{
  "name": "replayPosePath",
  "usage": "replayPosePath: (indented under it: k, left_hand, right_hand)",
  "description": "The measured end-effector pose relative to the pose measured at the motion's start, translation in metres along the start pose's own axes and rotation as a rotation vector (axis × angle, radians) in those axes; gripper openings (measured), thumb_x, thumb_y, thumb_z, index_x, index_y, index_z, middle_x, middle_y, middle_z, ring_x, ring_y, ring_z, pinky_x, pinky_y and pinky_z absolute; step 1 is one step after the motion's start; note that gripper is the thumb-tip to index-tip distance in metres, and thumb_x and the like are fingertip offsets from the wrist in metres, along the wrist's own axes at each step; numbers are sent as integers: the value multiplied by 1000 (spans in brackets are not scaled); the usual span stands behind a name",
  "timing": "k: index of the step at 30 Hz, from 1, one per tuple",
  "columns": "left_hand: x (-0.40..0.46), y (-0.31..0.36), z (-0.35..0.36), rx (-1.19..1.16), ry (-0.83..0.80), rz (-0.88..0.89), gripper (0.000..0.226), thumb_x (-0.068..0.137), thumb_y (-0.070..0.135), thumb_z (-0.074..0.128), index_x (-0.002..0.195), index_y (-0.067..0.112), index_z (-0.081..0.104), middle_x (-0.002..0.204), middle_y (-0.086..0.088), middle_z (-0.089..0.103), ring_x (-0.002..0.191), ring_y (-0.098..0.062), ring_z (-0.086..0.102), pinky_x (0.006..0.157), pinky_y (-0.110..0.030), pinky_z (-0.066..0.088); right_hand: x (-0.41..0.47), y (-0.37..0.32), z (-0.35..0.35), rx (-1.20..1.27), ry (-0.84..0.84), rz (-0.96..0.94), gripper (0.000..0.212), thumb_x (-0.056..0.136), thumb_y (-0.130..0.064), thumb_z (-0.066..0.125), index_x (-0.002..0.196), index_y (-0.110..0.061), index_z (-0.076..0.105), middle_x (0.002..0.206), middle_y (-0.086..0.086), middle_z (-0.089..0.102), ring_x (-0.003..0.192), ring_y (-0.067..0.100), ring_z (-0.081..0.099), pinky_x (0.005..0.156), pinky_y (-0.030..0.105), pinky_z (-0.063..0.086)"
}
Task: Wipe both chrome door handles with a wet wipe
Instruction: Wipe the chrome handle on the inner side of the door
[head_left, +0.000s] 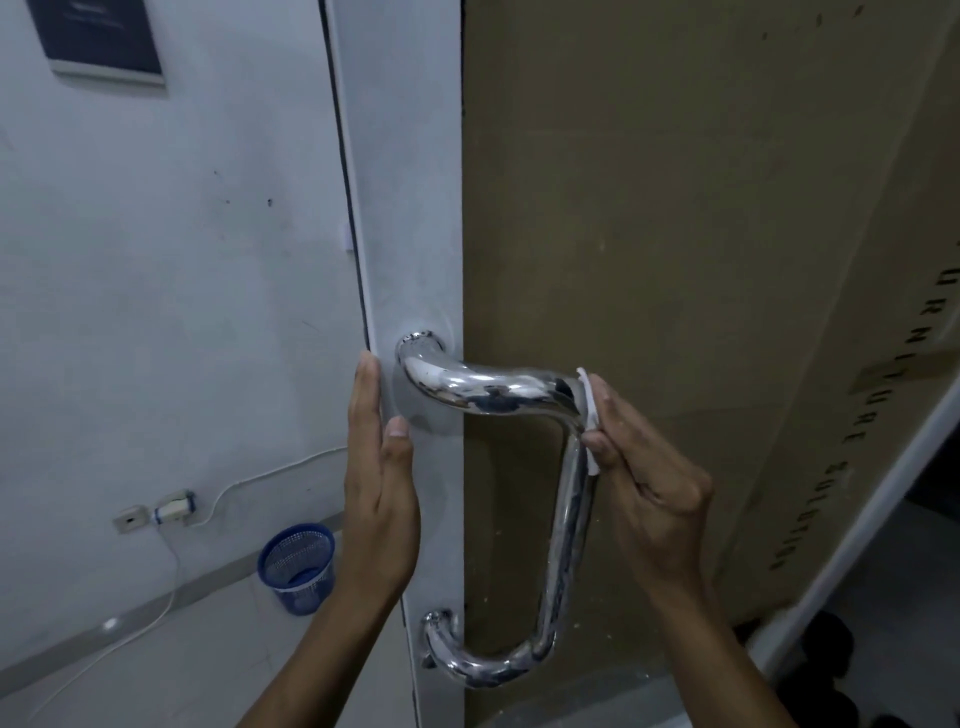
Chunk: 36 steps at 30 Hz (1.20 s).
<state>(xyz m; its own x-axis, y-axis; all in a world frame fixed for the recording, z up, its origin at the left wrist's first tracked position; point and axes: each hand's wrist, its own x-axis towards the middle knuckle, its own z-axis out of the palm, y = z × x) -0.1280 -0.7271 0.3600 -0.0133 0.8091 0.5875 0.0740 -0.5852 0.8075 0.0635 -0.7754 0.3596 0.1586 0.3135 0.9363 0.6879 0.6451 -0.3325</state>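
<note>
White door (410, 218) edge-on, beside pale scuffed wall (171, 260); brown cardboard panel (649, 208) behind. Wall socket (130, 518) with plugged cable low on wall. Blue mesh bin (297, 567) on floor, contents not discernible. Chrome handle (519, 395) mounted on door stile. Left hand (382, 467) flat, fingers extended, against door edge, holding nothing. Right hand (644, 483) pinches white wipe (591, 415) against handle's upper bend.

A scuffed white wall (156, 260) fills the left of the frame, with a dark framed sign (98, 39) at the upper left. Low on it sits a socket (130, 518) with a plugged-in adapter and white cable. A blue mesh wastebasket (298, 569) stands on the floor below. Brown cardboard (675, 234) covers the right, in dim light.
</note>
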Motion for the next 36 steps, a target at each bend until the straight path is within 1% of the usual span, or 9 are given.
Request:
replayPosePath:
  k: [5, 10, 15, 21, 25, 27, 31, 33, 36]
  left_hand:
    - [2, 1, -1, 11, -11, -4, 49, 98, 44, 26, 144, 50, 12, 151, 39, 11, 141, 14, 11, 115, -19, 15]
    - [2, 4, -2, -20, -15, -22, 48, 97, 41, 27, 141, 54, 12, 155, 30, 12, 144, 8, 13, 121, -34, 18]
    - [4, 4, -8, -75, -51, -29, 47, 96, 44, 27, 141, 54, 17, 152, 36, 15, 141, 13, 14, 113, -9, 17]
    - [6, 6, -21, -144, -120, -55, 46, 97, 43, 24, 142, 47, 21, 152, 32, 21, 139, 16, 17, 111, -5, 17]
    - [11, 3, -36, -164, -158, -94, 52, 95, 45, 23, 147, 37, 28, 152, 26, 29, 136, 14, 26, 113, -12, 24]
    - [8, 1, -47, -165, -155, -91, 52, 96, 46, 22, 146, 36, 35, 149, 27, 37, 137, 9, 31, 114, -19, 28]
    - [-1, -2, -63, -196, -153, -66, 46, 98, 41, 28, 140, 36, 45, 139, 27, 48, 131, 5, 42, 102, -12, 39]
    - [-3, -1, -71, -228, -180, -17, 42, 99, 30, 36, 139, 30, 49, 138, 21, 53, 130, 0, 47, 96, -11, 43]
    - [-8, 3, -80, -278, -290, 66, 41, 95, 28, 48, 135, 30, 52, 135, 13, 57, 125, -7, 54, 94, -14, 45]
  right_hand:
    - [26, -14, 0, -83, -148, -168, 31, 93, -7, 62, 123, 2, 61, 129, 9, 61, 122, 18, 60, 106, 32, 45]
    - [66, -41, 10, -170, -420, -357, 28, 93, -13, 63, 120, -4, 67, 122, 9, 68, 114, 21, 65, 100, 43, 49]
    - [73, -68, 30, -460, -585, -424, 32, 95, -16, 61, 125, -9, 66, 129, 11, 64, 115, 27, 64, 99, 45, 50]
    - [74, -97, 66, -741, -627, -330, 36, 87, -13, 69, 122, -9, 65, 120, 12, 67, 102, 28, 67, 87, 35, 54]
    - [71, -103, 79, -856, -618, -408, 38, 76, -8, 75, 113, -3, 71, 115, 17, 70, 106, 28, 68, 96, 35, 51]
    - [71, -101, 75, -855, -619, -495, 39, 72, -7, 80, 111, -3, 72, 115, 16, 71, 108, 27, 68, 99, 34, 49]
    - [63, -102, 65, -736, -622, -554, 31, 84, -7, 70, 114, -5, 71, 121, 16, 68, 116, 29, 64, 103, 36, 42]
    - [50, -108, 63, -623, -576, -514, 27, 91, -9, 60, 116, -7, 70, 124, 14, 67, 120, 27, 61, 105, 38, 43]
    - [30, -114, 60, -336, -526, -295, 25, 93, -11, 63, 116, -10, 71, 127, 7, 66, 123, 19, 59, 104, 37, 47]
